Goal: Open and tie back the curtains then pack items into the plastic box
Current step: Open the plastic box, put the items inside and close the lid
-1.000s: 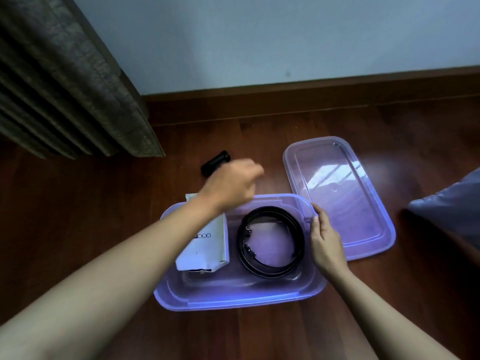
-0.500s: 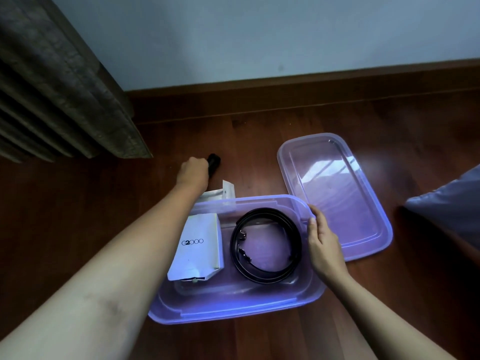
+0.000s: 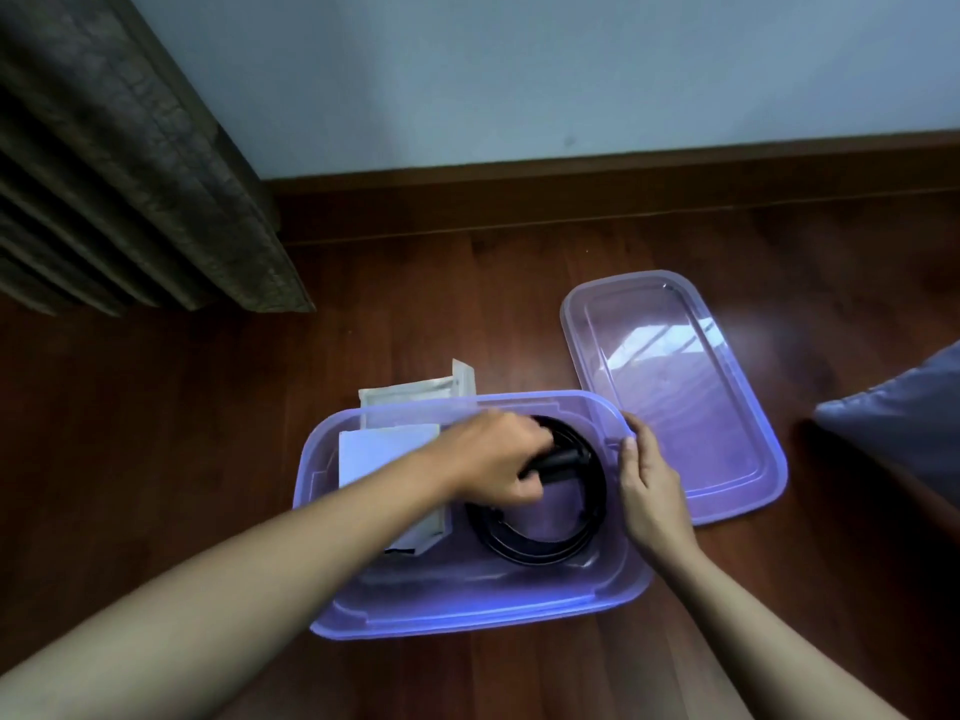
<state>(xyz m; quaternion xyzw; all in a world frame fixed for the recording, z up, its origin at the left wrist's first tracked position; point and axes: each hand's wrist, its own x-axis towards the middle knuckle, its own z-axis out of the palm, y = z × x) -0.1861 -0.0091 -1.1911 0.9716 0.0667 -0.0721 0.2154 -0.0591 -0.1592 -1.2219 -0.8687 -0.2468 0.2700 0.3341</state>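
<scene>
black cylinder in left hand over box

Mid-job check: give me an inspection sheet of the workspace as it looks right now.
Surface: wooden floor; open box sits on it.
Job's things: belt coiled in box; white packet beside it in box; black cylinder held above the belt; white pouch behind box's far wall; lid on floor right of box.
Clutter: grey fabric at right edge.
Grippers: left hand grips the cylinder; right hand rests on box's right rim.
Cables: nothing seen.
Surroundings: curtain upper left; wall; skirting.
</scene>
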